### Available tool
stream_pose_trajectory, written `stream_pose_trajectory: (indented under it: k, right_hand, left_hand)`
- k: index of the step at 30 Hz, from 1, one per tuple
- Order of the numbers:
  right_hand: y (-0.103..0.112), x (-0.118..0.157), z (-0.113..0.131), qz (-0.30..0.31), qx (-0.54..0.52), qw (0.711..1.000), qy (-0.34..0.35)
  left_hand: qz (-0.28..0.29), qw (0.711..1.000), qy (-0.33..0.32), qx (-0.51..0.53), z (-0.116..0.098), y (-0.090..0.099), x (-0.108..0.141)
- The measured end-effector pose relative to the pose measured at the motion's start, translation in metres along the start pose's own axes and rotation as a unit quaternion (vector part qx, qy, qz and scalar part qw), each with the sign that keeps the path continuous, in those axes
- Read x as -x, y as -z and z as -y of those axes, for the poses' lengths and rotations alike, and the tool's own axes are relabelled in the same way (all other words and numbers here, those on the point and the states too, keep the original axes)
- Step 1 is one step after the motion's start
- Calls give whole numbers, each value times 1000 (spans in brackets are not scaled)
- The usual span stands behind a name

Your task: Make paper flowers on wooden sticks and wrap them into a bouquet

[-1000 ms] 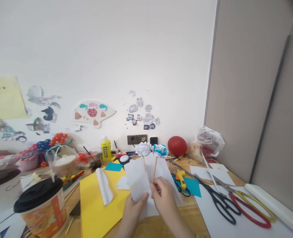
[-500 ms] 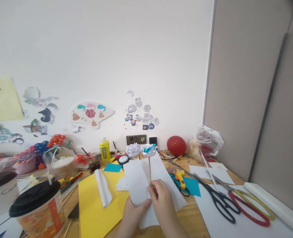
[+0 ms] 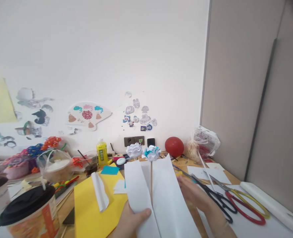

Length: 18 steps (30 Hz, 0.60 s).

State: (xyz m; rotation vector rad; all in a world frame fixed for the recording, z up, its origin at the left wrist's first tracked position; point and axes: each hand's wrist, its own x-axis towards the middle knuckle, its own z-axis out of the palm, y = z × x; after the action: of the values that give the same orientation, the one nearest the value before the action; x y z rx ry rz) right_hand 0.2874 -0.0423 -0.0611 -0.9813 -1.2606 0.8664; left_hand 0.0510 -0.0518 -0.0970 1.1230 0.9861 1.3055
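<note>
My left hand [image 3: 133, 219] is closed on a folded white paper sheet [image 3: 173, 195], its thumb pressing the left flap near the bottom. In the fold of the sheet stands a thin wooden stick [image 3: 151, 185], topped by a crumpled white and blue paper flower [image 3: 151, 153]. A plain white paper flower [image 3: 134, 150] shows just to its left, above the paper's left flap. At the paper's right edge is my right hand [image 3: 196, 196], slightly smeared, with its fingers stretched out and holding nothing I can see.
Black scissors [image 3: 219, 198] and red-and-yellow scissors [image 3: 248, 201] lie at right. Yellow paper [image 3: 86, 211] with a rolled white sheet [image 3: 100, 191] lies left, beside a lidded cup [image 3: 32, 215]. A red balloon [image 3: 174, 146] and a yellow bottle [image 3: 102, 152] stand behind.
My right hand has let go of the stick and moved right, to the paper's edge. The sheet's right side now stands up more beside the stick. My left hand stays on the paper.
</note>
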Motion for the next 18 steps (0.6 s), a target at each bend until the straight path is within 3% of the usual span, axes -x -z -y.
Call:
stream_pose_trajectory:
  k: [1,3,5,9,18]
  right_hand:
    - [-5,2,-4,74,-54,994,-53]
    - [-19,7,-14,168,-145,967,-127]
    - [-33,11,-24,189,-216,949,-129]
    - [-48,15,-33,137,-255,950,-116]
    - [-65,18,-22,10,-109,989,-104]
  left_hand:
    - [1,1000,2,-1,0,1,0]
    - [7,1000,5,-8,1,1,-2]
    - [26,1000,12,-8,1,1,-4]
    - [16,999,5,-32,4,2,-12]
    - [-80,989,-12,-127,10,3,-20]
